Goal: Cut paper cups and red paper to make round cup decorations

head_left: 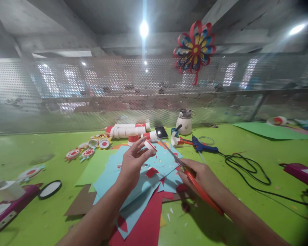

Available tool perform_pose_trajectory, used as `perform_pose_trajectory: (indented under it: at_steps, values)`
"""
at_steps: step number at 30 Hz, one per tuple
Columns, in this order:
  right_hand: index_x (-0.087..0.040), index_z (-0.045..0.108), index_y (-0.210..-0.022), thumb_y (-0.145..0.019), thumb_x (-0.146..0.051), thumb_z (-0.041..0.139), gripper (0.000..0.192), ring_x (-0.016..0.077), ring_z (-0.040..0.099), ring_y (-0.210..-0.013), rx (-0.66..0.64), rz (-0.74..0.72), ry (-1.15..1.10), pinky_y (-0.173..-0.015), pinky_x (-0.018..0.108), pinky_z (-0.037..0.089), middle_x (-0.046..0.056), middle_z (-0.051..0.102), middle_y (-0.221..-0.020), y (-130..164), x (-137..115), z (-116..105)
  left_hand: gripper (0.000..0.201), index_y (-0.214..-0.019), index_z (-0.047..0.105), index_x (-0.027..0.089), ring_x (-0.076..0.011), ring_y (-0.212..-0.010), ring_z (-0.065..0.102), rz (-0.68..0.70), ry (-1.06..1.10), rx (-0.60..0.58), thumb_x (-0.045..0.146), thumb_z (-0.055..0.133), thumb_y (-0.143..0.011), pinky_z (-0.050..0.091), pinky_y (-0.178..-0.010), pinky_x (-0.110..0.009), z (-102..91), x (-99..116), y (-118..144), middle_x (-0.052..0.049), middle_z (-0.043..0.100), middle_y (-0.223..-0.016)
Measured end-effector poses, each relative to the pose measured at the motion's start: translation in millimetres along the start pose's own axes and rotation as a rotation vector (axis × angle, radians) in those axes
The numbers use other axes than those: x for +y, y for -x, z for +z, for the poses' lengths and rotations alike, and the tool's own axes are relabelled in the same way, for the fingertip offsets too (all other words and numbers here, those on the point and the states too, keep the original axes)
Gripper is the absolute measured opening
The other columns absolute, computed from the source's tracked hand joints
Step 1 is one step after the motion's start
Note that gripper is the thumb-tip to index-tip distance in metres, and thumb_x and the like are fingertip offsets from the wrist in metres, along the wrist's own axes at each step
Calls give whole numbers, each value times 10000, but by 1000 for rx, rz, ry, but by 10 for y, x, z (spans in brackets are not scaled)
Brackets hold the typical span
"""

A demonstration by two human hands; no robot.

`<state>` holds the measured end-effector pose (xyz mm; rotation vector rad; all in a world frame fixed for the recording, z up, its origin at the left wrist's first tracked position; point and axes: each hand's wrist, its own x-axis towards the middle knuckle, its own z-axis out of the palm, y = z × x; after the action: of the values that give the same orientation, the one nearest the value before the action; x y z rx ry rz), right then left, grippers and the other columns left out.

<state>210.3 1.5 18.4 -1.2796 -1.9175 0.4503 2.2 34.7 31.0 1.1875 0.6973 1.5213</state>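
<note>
The scissors (195, 184) in the right hand (200, 174) had orange-red handles. The paper scrap (150, 145) pinched by the left hand (132, 164) was white with red edging, above light-blue sheets (133, 191) and a red sheet (146, 225).

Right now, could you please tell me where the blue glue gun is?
In the head view, the blue glue gun lies on the green table, right of centre, behind the right hand, beside the white jug.

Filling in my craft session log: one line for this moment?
left hand: pinches paper scrap | right hand: holds scissors | below: blue paper sheets
</note>
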Motion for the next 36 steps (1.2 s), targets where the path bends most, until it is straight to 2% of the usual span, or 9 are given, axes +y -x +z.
perform_pose_trajectory:
  at_steps: [3,5,9,14,18,23,27,32,36]
  values:
    - [-171,653,-936,-777,-166,518,209,193,603,-728,-77,-67,89,-679,283,476,44,664,-831,10,-10,19,529,-1171,595,202,-203,-920,637,19,6,-3,225,746,-665,495,-873,-383,-7,-1,-11,-91,645,-1100]
    - [-159,649,-954,-763,-141,508,239,205,605,-773,-75,-91,107,-705,295,475,62,667,-881,15,-2,35,490,-1137,615,203,-204,-924,634,27,18,2,231,744,-666,493,-872,-384,-10,-3,-16,-88,652,-1081]
    - [-144,643,-974,-760,-137,493,262,200,602,-726,-87,-58,105,-663,289,476,62,662,-844,16,18,55,403,-1087,627,194,-206,-908,634,23,12,18,272,714,-702,499,-841,-378,-11,-2,-21,-94,654,-1069]
    - [-150,647,-984,-758,-140,504,268,202,603,-758,-65,-96,106,-680,289,474,64,666,-878,24,-22,57,477,-1122,593,202,-229,-1070,577,53,-8,50,216,738,-668,488,-877,-355,-8,2,-25,-107,619,-1167]
    - [-140,658,-970,-810,-259,513,247,186,597,-646,-33,-56,56,-608,276,475,45,660,-740,33,-51,46,510,-1107,598,202,-244,-1133,543,106,-24,67,177,759,-623,478,-901,-358,2,-2,-26,-108,586,-1238]
    - [-140,662,-1009,-835,-445,510,383,208,629,-590,41,87,84,-565,290,494,42,660,-646,-29,96,62,461,-1087,626,197,-231,-1017,605,92,-70,10,184,742,-642,489,-870,-357,8,-3,-1,-94,617,-1193]
    - [-155,664,-1051,-779,-486,582,436,225,638,-532,66,180,161,-527,314,489,60,690,-653,-113,272,79,363,-1056,638,175,-210,-952,623,1,102,-23,220,694,-700,487,-829,-328,-8,8,5,-94,660,-1084]
    - [-194,637,-1131,-783,-463,589,443,266,672,-878,-3,194,332,-684,315,499,113,713,-1014,-169,292,41,341,-1075,605,140,-206,-788,646,-218,343,-119,321,557,-789,453,-595,-261,-35,36,-10,-138,683,-962]
    - [-159,612,-1165,-808,-444,554,461,279,649,-955,-34,248,409,-718,318,487,143,682,-1096,-222,308,-6,299,-951,638,124,-168,-668,606,-271,366,-157,331,515,-772,388,-493,-226,-50,59,-28,-147,685,-875]
